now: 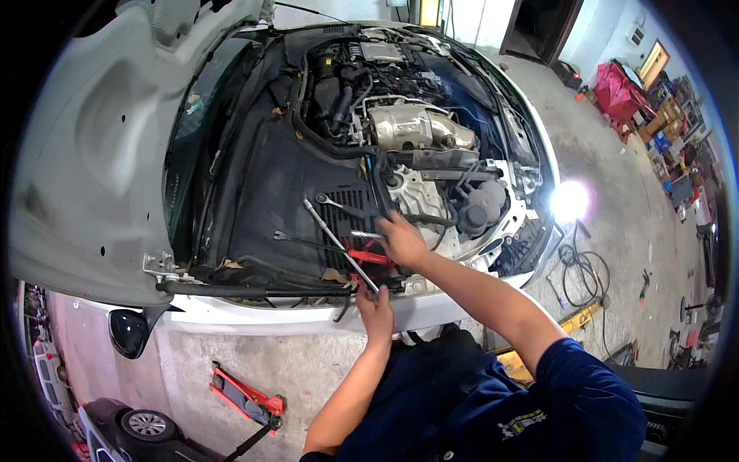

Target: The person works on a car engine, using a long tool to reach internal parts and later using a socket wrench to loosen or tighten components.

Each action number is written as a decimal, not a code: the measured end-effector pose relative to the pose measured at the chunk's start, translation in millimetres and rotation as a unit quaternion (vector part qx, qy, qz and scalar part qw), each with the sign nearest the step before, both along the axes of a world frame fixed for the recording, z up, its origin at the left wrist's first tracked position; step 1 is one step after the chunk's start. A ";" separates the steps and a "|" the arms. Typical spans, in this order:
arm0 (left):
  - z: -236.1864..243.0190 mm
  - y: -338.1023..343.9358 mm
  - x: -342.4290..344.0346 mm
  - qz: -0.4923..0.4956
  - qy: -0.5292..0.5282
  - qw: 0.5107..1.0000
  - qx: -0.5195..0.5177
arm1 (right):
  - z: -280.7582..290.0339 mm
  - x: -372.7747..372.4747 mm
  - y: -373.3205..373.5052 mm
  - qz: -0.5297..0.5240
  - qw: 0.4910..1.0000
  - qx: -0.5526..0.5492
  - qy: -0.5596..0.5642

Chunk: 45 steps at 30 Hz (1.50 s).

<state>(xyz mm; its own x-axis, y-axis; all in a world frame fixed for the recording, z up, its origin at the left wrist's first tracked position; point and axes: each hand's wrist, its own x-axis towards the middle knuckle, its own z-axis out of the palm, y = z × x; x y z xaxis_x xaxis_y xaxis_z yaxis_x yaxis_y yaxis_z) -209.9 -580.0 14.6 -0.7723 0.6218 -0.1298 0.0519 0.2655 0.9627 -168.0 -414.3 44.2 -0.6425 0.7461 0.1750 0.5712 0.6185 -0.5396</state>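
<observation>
Steel extension bar (339, 242) sits gripped in the left hand (376, 308); right hand (402, 240) (fingers hidden, grip unclear) covers a socket piece (366, 234).

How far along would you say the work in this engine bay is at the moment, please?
Done: the hood is up and tools are laid out on the black cowl cover, including a wrench. In hand: the left hand grips the end of a long metal bar, while the right hand reaches beside the engine. Left: the engine looks assembled; what remains cannot be judged.
</observation>
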 end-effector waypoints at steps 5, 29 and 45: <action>-23.7 102.5 -20.3 0.208 -0.182 0.941 -0.197 | -18.0 -73.9 60.8 -0.006 0.992 -0.005 -0.125; 42.5 160.9 -52.1 0.245 -0.192 0.823 -0.475 | -15.8 -63.2 69.7 -0.168 0.971 -0.061 -0.157; -93.7 167.8 -86.2 0.469 -0.098 0.833 -0.276 | -7.9 -88.9 78.2 -0.147 0.973 0.004 -0.176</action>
<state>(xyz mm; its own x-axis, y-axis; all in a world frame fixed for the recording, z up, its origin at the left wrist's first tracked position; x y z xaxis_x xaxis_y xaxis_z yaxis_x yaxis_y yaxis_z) -296.1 -412.2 -79.2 -0.8150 -0.4407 -0.3763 -0.5718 0.5059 0.6459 -256.9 -336.1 36.3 -0.4224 0.9064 -0.0111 0.8728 0.4034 -0.2747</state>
